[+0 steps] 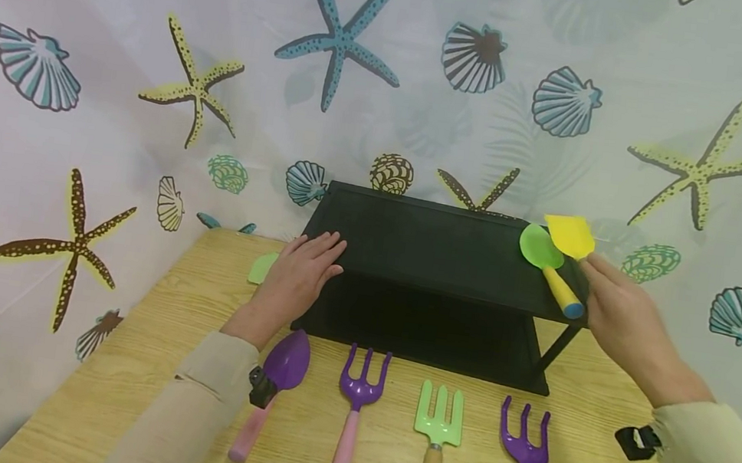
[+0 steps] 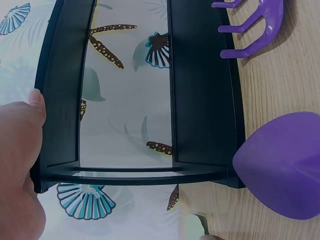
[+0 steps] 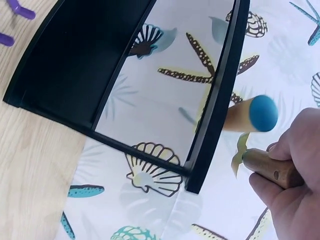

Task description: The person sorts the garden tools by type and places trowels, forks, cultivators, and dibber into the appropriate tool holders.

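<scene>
A black two-tier shelf (image 1: 425,242) stands on the wooden table, against a patterned cloth. My left hand (image 1: 299,277) rests on the left end of its upper board, fingers extended. With my right hand (image 1: 624,320) I grip the wooden handle (image 3: 272,167) of a small yellow hand shovel (image 1: 570,235), whose blade is over the board's right end. Beside it, a green hand trowel (image 1: 539,248) with a yellow, blue-tipped handle lies on the upper board. In the right wrist view, that blue tip (image 3: 263,113) sticks out past the shelf's edge.
In front of the shelf lie a purple trowel (image 1: 288,360), a purple fork (image 1: 361,391), a light green fork (image 1: 438,425) and another purple fork (image 1: 525,447). A light green piece (image 1: 261,267) shows left of the shelf, partly hidden by my left hand.
</scene>
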Available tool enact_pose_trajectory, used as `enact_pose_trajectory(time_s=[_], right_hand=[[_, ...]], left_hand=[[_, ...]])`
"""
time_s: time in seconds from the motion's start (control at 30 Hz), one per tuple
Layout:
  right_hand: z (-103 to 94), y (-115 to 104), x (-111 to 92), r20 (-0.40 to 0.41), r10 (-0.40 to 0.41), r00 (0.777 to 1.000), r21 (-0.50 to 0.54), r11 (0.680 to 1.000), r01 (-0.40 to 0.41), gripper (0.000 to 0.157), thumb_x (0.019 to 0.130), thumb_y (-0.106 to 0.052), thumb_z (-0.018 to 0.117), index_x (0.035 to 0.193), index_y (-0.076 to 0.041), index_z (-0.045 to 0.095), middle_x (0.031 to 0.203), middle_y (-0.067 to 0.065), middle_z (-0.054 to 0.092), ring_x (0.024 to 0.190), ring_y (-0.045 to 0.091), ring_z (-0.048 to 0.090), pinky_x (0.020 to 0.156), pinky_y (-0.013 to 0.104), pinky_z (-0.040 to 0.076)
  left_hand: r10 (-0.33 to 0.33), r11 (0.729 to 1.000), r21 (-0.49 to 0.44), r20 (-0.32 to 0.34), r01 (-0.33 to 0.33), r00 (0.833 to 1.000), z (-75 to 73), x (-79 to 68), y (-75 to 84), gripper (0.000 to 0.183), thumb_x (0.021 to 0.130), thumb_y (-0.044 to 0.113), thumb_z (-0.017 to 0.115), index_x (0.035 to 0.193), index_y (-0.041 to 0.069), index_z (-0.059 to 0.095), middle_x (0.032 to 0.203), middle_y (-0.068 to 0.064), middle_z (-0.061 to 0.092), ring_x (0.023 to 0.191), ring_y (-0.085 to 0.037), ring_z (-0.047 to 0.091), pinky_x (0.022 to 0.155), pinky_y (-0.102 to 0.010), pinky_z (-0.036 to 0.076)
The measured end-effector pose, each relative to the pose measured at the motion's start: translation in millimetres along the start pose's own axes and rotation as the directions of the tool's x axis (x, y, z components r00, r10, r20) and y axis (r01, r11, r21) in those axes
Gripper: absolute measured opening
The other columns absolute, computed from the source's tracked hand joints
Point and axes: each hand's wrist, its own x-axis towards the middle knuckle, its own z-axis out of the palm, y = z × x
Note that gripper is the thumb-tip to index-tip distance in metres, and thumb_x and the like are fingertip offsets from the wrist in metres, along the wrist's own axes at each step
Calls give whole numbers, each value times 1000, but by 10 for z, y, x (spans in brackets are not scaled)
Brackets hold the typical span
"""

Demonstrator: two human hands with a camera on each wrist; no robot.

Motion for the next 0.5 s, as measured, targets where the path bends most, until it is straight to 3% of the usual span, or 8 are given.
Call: enact_pose_trajectory(time_s=[0.5], right_hand=[[84,-428,241,133,10,991,23,1000,-13,44,94,9,52,138,14,48,143,35,47,129,54,47,100,62,45]], left_hand=[[5,1000,8,2,-5,1000,5,-1,-7,51,105,36,45,151,14,43,157,-7,42,148,-23,36,124,-45,23]])
